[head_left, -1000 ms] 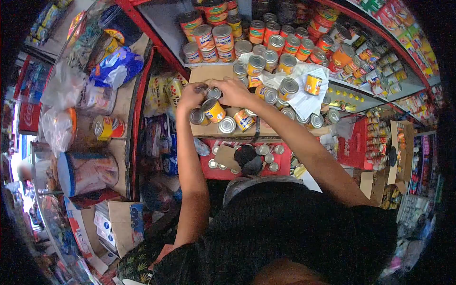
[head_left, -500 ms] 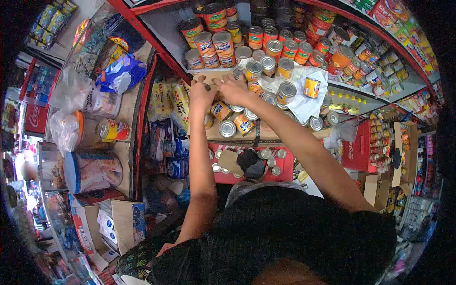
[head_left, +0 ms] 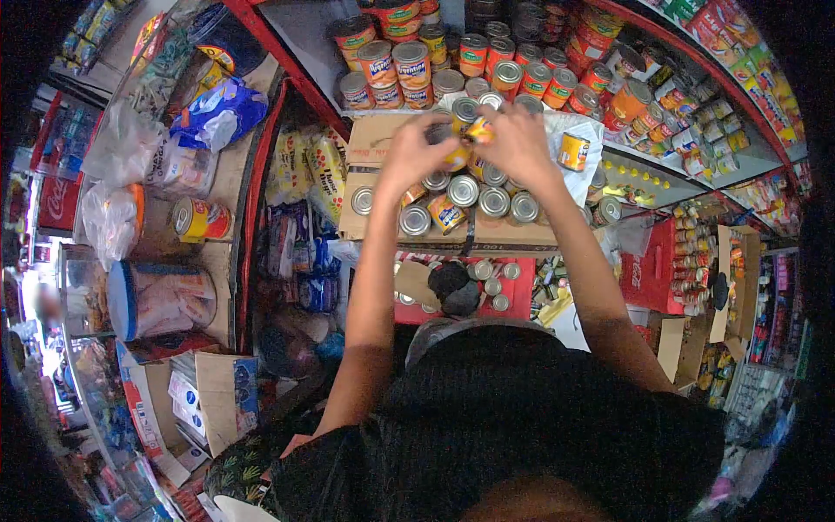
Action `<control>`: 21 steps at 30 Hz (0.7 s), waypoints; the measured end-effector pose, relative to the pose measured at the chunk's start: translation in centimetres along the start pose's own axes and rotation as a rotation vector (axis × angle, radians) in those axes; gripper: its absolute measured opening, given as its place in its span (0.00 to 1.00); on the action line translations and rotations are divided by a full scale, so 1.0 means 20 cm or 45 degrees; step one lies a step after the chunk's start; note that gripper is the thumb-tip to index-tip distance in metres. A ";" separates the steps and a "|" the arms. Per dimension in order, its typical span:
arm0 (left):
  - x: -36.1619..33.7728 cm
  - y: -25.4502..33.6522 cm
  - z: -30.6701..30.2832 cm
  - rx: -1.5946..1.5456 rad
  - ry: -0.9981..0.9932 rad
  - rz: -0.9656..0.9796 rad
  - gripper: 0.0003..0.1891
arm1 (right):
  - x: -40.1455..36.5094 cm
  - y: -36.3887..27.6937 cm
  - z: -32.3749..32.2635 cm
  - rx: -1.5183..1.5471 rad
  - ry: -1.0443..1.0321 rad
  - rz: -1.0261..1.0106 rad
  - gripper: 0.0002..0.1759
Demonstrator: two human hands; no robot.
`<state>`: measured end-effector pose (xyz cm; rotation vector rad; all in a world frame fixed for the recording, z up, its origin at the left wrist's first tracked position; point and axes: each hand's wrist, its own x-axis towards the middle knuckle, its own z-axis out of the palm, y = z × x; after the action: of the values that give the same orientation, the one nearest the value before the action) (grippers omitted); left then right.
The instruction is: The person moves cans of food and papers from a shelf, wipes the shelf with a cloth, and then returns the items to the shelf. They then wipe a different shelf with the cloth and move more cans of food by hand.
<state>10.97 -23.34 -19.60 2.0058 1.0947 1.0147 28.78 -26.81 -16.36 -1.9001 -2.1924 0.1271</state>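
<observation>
My left hand (head_left: 410, 157) is curled around a food can (head_left: 454, 159), with yellow showing on its side. Opposite it, my right hand (head_left: 518, 146) grips a small yellow-labelled can (head_left: 480, 131), partly covered by the fingers. Both hands are above a cardboard box (head_left: 370, 139) that bears a cluster of cans. In front of the hands stand silver-topped cans (head_left: 463, 190), while one yellow-and-blue can (head_left: 447, 214) lies tilted among them. A yellow can (head_left: 573, 151) rests on a white plastic sheet (head_left: 557, 132) to the right.
Stacked cans (head_left: 378, 65) fill the shelf behind. On the left are a blue-lidded tub (head_left: 165, 300), plastic bags (head_left: 113, 217) and a yellow can (head_left: 202, 217). Below the box, a red surface (head_left: 513, 300) holds more cans. A red crate (head_left: 648, 270) stands at right.
Both hands have moved right, from the box's bare left part to the can cluster. My right hand now grips a yellow can. Several cans on the box stand in different places.
</observation>
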 end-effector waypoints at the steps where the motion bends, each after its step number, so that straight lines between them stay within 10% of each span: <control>1: 0.02 -0.02 0.09 -0.077 -0.012 0.017 0.24 | 0.02 0.06 0.04 -0.074 0.087 -0.002 0.28; 12: -0.19 -0.14 -0.18 0.557 0.060 0.021 0.27 | 0.02 0.00 0.18 0.154 0.332 -0.280 0.17; 14: -0.28 -0.12 -0.28 0.884 -0.159 -0.418 0.30 | 0.00 -0.09 0.29 0.328 0.192 -0.604 0.18; 21: -0.43 -0.33 -0.24 0.589 -0.425 -0.565 0.30 | 0.05 -0.33 0.43 0.046 -0.395 -0.558 0.30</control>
<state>1.19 -27.00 -25.25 2.0336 1.5857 0.1978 20.23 -26.12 -23.17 -1.4122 -2.7313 0.4012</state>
